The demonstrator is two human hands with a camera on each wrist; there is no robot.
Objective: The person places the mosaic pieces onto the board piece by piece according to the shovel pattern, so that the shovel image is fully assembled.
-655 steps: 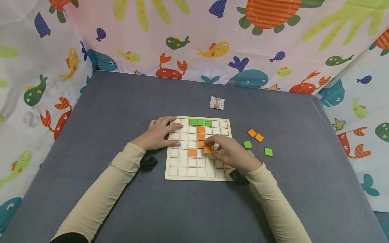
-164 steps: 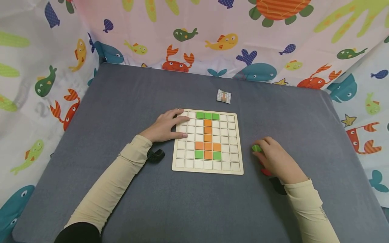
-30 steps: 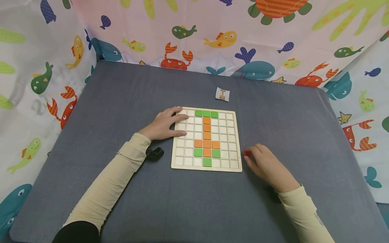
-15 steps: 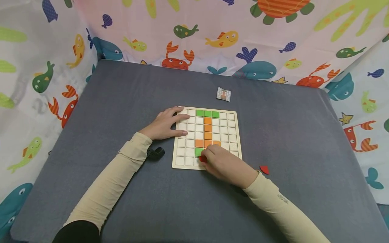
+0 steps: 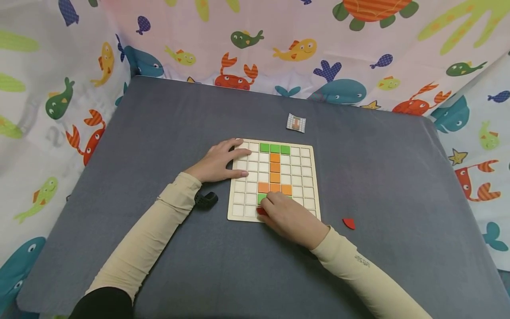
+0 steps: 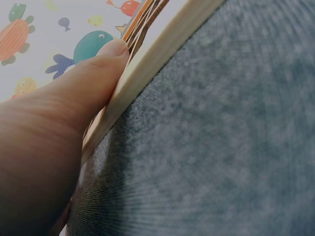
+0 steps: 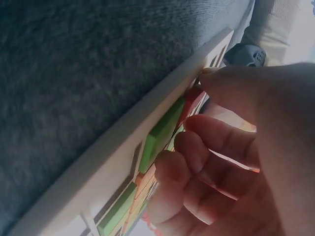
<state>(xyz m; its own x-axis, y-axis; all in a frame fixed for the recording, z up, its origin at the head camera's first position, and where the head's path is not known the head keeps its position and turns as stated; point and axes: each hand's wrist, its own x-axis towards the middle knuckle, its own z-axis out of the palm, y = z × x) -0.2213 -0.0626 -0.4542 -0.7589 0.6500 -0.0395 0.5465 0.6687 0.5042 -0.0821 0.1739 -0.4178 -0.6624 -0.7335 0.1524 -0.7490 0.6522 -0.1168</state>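
Observation:
My right hand [image 5: 292, 217] pinches a red tile [image 5: 261, 211] at the bottom row of the wooden grid board [image 5: 309, 203], left of the middle column. In the right wrist view the thumb and forefinger are on the red tile [image 7: 193, 101], beside a green tile [image 7: 160, 132] in its cell. My left hand [image 5: 217, 161] rests spread on the board's left edge; in the left wrist view its thumb [image 6: 74, 93] lies against the rim. Green tiles [image 5: 275, 149] fill part of the top row, with a column of orange tiles [image 5: 275, 167] below. My right hand hides several lower cells.
A red quarter-circle tile [image 5: 349, 223] lies on the grey table [image 5: 382, 186] right of the board. Beyond the board's far edge is a small card [image 5: 296, 123] printed with a grid pattern. A sea-animal curtain [image 5: 255, 62] surrounds the table's back and sides.
Orange and green tiles from the table have filled the lower rows. My right hand has brought a red tile from the right onto the bottom row. My left hand has stayed on the board.

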